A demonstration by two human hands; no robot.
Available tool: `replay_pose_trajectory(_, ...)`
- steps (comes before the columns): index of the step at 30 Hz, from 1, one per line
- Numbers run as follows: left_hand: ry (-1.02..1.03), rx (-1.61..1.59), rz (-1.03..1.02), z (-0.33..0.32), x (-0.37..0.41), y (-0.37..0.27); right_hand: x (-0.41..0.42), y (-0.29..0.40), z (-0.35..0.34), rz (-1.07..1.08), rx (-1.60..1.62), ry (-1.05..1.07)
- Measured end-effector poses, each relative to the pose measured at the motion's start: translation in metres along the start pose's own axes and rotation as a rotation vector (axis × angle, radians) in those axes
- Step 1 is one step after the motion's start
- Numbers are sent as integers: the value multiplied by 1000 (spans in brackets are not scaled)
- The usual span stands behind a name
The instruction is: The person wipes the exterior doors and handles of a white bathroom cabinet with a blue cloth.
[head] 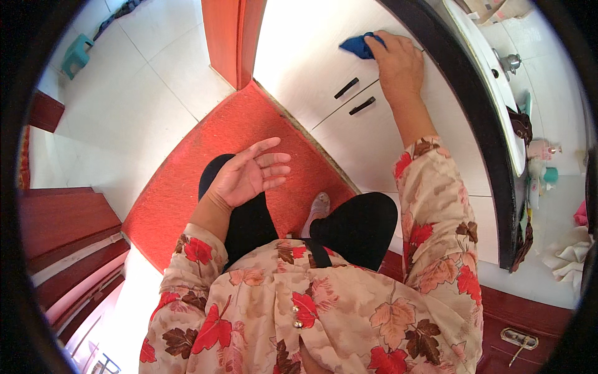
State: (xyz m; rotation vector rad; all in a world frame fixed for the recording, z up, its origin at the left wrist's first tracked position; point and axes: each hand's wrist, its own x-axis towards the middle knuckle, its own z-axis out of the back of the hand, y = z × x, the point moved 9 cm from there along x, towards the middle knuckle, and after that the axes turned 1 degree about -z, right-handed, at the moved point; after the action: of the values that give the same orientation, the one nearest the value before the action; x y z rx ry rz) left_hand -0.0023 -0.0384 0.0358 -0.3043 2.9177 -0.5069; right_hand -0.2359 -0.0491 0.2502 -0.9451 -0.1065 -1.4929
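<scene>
My right hand (402,63) presses a folded blue cloth (359,46) against the upper part of a white cabinet door (308,51). Part of the cloth is hidden under the fingers. Two black handles, one on this door (346,88) and one on the neighbouring door (362,106), sit below the cloth on either side of the seam. Palm up and fingers spread, my left hand (250,175) hangs over my knee with nothing in it.
Above the cabinet runs a black countertop edge (472,117) with a white washbasin (495,89), a metal faucet (510,61) and several bottles. A red mat (187,187) covers the floor by my feet. A red door frame post (233,42) stands ahead; a teal stool (77,55) is far left.
</scene>
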Motion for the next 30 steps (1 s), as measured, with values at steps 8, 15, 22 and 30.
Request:
replay_pose_trajectory(8, 49, -40, 10, 4, 13, -1, -73, 21, -42, 94, -27, 362)
replay_pose_trajectory(15, 24, -23, -15, 1, 3, -3, -151, 4, -4, -107, -50, 433)
replay_pose_trajectory(22, 40, 4, -29, 3, -2, -6, -240, -36, -20, -569, 246, 655)
replay_pose_trajectory(30, -2, 24, -18, -1, 7, -4, -55, -35, 45, -261, -19, 49)
